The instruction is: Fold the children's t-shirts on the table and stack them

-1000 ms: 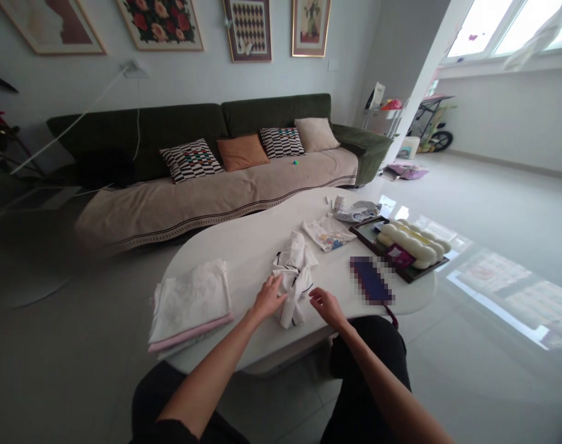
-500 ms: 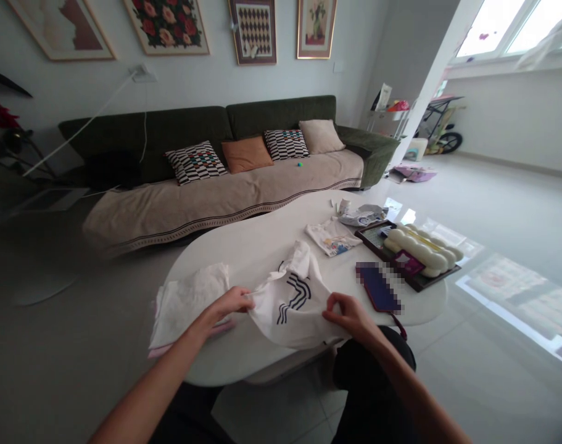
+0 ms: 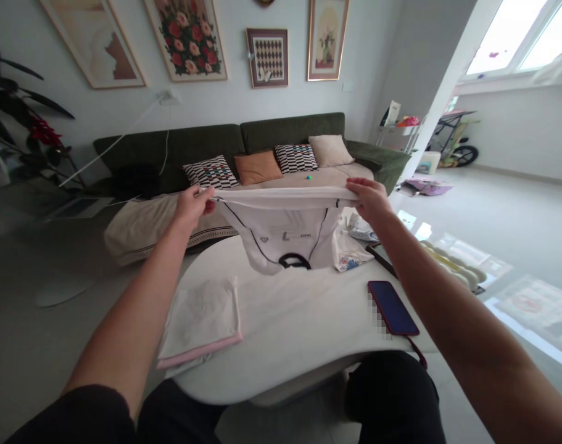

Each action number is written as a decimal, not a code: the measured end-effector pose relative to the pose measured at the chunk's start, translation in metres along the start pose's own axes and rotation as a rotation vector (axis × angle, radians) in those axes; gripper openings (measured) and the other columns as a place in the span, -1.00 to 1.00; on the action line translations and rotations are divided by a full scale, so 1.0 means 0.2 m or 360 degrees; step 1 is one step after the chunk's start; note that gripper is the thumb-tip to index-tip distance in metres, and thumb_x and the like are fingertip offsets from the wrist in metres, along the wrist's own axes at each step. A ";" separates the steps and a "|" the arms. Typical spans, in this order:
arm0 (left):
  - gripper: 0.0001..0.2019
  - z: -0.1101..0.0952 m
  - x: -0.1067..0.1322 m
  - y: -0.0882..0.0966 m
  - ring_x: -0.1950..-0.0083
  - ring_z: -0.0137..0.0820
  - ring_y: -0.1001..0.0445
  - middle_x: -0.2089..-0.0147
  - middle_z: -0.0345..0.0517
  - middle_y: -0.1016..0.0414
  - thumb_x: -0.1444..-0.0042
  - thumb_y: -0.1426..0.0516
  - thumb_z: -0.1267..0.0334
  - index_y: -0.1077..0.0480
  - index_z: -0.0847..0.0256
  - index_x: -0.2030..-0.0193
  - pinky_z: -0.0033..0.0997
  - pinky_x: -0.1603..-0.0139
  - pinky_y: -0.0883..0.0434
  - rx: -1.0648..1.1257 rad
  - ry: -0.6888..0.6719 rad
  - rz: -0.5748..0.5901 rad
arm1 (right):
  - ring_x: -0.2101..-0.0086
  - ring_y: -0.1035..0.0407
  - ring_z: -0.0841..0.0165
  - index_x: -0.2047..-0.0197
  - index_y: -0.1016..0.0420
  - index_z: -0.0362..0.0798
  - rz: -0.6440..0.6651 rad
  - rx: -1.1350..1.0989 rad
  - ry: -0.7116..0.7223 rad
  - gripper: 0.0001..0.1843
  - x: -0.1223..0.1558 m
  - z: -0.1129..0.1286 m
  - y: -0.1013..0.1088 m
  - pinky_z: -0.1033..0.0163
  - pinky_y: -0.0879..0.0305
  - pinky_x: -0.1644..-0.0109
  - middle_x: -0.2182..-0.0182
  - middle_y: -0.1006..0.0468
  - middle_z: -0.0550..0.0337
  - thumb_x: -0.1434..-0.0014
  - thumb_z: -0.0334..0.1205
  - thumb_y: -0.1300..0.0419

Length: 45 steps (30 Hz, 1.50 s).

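Observation:
Stretched between my two hands, a white T-shirt [image 3: 285, 225] with dark piping hangs upside down over the table. Its black-trimmed neck is at the bottom, near the tabletop. My left hand [image 3: 195, 206] pinches one end of the hem, and my right hand [image 3: 367, 196] grips the other end. Below my left forearm, folded white and pink clothes [image 3: 204, 317] lie in a stack. Another white garment [image 3: 350, 254] with a colourful print lies behind the shirt's right side, partly covered.
The white table [image 3: 290, 327] has a phone [image 3: 394, 307] with a strap at its right front. A dark tray [image 3: 381, 258] bearing a puffy cream object [image 3: 456, 265] is partly behind my right arm. Beside it is a crumpled plastic bag [image 3: 361, 228]. A green sofa [image 3: 292, 126] stands beyond.
Both hands have risen and moved forward, lifting the T-shirt off the tabletop. It was loosely bunched with striped print showing; now it hangs spread out, hem up. The view has tilted upward.

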<state>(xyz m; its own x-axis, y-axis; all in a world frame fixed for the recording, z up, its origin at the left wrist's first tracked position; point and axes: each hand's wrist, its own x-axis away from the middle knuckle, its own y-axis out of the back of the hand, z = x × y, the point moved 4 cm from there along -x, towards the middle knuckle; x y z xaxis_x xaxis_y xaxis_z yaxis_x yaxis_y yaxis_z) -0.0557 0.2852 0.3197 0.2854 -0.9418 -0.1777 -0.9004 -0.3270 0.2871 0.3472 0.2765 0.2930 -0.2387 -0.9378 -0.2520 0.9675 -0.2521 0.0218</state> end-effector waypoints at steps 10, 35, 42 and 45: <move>-0.67 0.55 0.65 -0.05 0.47 -0.45 -0.37 0.53 -0.26 -0.37 0.01 -0.08 0.10 -0.41 0.23 0.14 -0.52 0.43 -0.28 -0.0705 -0.0484 0.0432 | 0.59 -0.18 0.44 0.28 -0.37 -0.02 -0.0143 0.0428 -0.0313 -0.67 0.49 -0.69 0.17 0.31 -0.08 0.53 0.53 -0.38 0.21 0.12 -0.03 -0.07; -0.50 1.33 0.76 -0.92 -0.31 -0.09 0.16 -0.31 0.05 0.06 -0.14 0.08 0.09 -0.08 0.15 -0.23 0.04 -0.18 0.03 -0.1605 -0.0422 0.0618 | 0.45 -0.30 0.40 0.43 -0.44 -0.10 0.0642 0.1736 -0.0292 -0.82 0.56 -1.27 0.18 0.38 -0.05 0.38 0.50 -0.46 0.16 -0.04 -0.33 -0.01; -0.45 1.42 0.77 -0.93 -0.33 -0.10 0.27 -0.34 -0.09 0.15 -0.15 0.14 -0.02 0.05 -0.01 -0.27 0.09 -0.19 0.15 -0.1719 -0.0443 0.0536 | 0.32 -0.35 0.33 0.23 -0.43 -0.17 0.0404 0.1814 -0.0295 -0.72 0.13 -1.42 0.04 0.34 -0.12 0.30 0.34 -0.49 0.02 -0.10 -0.33 0.07; -0.45 1.42 0.76 -0.93 -0.33 -0.13 0.28 -0.34 -0.12 0.17 -0.14 0.14 -0.03 0.08 -0.03 -0.28 0.08 -0.20 0.16 -0.1707 -0.0420 0.0543 | 0.21 -0.34 0.28 0.12 -0.39 -0.19 0.0304 0.1849 -0.0342 -0.67 0.03 -1.49 -0.02 0.30 -0.16 0.23 0.23 -0.47 -0.07 -0.09 -0.31 0.05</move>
<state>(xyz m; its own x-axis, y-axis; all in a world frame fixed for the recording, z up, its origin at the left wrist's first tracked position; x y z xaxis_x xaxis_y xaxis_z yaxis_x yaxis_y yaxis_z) 0.0618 0.2252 -0.0271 -0.1105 -0.9896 -0.0917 -0.1399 -0.0759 0.9872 0.3675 0.3421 0.0038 -0.2153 -0.9764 0.0148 0.3609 -0.0655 0.9303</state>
